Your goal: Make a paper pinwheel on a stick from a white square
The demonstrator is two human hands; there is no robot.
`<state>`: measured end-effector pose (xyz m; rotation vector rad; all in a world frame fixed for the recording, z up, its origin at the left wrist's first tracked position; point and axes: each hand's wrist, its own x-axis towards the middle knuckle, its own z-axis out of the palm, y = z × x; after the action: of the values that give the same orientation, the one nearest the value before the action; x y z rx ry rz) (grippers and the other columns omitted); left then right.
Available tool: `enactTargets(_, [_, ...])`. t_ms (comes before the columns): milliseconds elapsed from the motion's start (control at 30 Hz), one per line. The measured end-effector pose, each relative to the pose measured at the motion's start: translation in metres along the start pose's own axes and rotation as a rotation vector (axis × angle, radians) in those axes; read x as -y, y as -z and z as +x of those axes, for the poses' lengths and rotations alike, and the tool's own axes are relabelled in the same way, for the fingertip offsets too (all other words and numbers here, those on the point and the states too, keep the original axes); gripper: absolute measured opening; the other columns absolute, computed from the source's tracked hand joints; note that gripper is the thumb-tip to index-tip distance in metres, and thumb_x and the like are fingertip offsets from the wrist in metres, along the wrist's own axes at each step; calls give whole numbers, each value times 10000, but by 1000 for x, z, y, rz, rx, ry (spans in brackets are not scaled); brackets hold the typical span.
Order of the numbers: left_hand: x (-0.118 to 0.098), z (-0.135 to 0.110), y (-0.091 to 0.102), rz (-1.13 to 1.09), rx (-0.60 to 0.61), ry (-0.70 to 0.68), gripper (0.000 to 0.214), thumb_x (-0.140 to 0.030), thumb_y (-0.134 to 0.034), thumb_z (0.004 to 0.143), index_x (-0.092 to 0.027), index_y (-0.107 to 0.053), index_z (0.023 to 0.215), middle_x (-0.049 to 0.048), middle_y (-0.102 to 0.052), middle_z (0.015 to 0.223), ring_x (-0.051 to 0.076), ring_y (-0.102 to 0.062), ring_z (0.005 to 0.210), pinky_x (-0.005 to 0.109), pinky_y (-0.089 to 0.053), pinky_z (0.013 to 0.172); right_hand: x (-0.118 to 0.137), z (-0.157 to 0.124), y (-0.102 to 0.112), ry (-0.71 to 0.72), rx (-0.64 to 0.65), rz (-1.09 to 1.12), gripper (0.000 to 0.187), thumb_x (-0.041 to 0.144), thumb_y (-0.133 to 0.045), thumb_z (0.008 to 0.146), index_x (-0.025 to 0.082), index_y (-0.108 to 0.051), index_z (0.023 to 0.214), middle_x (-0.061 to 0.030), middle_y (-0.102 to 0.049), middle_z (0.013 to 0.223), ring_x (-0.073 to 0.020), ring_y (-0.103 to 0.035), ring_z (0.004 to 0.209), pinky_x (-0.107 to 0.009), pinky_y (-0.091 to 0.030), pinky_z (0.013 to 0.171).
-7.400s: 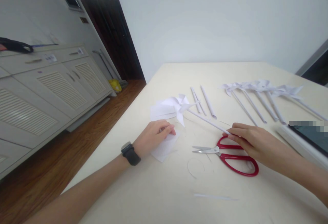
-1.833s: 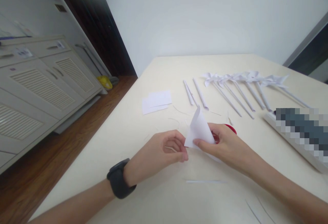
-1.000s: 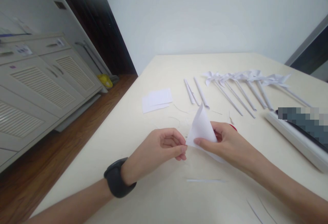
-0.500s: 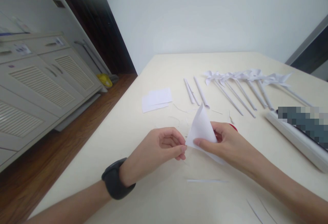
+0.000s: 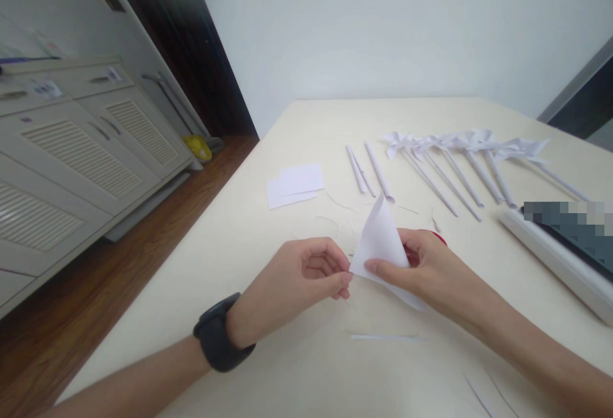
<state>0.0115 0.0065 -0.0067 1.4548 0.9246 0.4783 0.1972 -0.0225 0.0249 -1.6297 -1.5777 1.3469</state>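
My right hand (image 5: 426, 271) pinches a white paper sheet (image 5: 380, 239) folded into a triangle, its tip pointing up. My left hand (image 5: 299, 281), with a black watch (image 5: 220, 335) on the wrist, has its fingers curled and pinched at the paper's lower left corner. Both hands hover just above the cream table (image 5: 268, 367). A bit of the red scissors (image 5: 437, 237) shows behind my right hand.
Several finished paper pinwheels (image 5: 460, 147) lie in a row at the back right. Rolled paper sticks (image 5: 371, 172) lie near them, and flat paper squares (image 5: 294, 185) to the left. A white tray (image 5: 555, 258) sits at the right edge. Paper slivers (image 5: 385, 338) lie nearby.
Long before, my right hand held a pinwheel's stick by the scissors; it now lies elsewhere. Over the last second the hands and folded paper have hardly moved.
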Motion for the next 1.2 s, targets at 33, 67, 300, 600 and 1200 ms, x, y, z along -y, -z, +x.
enactTargets(33, [0, 0, 0, 1, -1, 1, 71, -218, -580, 773, -160, -541, 760, 12, -655, 673, 133, -611, 666, 256, -477, 648, 0, 0, 0, -3, -3, 2, 123, 234, -560, 727, 159, -528, 634, 37, -463, 573, -95, -413, 510, -202, -288, 439])
enactTargets(67, [-1, -1, -1, 2, -3, 1, 67, -215, -578, 773, -160, -541, 759, 11, -653, 672, 132, -609, 662, 257, -477, 648, 0, 0, 0, -3, -4, 2, 117, 232, -560, 726, 159, -535, 638, 36, -464, 573, -96, -415, 510, -204, -288, 439])
enactTargets(300, [0, -2, -1, 10, 4, 1, 68, -224, -574, 767, -164, -543, 760, 12, -654, 677, 140, -610, 668, 266, -478, 652, 0, 0, -1, 13, -5, -6, 139, 257, -557, 725, 160, -536, 628, 21, -470, 578, -103, -414, 508, -214, -287, 437])
enactTargets(600, [-2, -2, -1, 1, 3, 16, 69, -219, -574, 764, -160, -541, 749, 11, -653, 665, 136, -605, 660, 258, -475, 646, -8, 1, -1, 67, -12, -42, 128, 260, -547, 735, 160, -553, 655, 9, -501, 603, -119, -459, 530, -215, -319, 445])
enactTargets(1200, [-9, 3, 3, 75, 9, 60, 93, -214, -553, 784, -172, -550, 701, 2, -651, 646, 128, -577, 624, 256, -460, 637, -71, 19, 102, -140, -620, -1027, 512, 589, -392, 804, 189, -410, 485, -86, -533, 621, -328, -553, 714, -729, -196, 756])
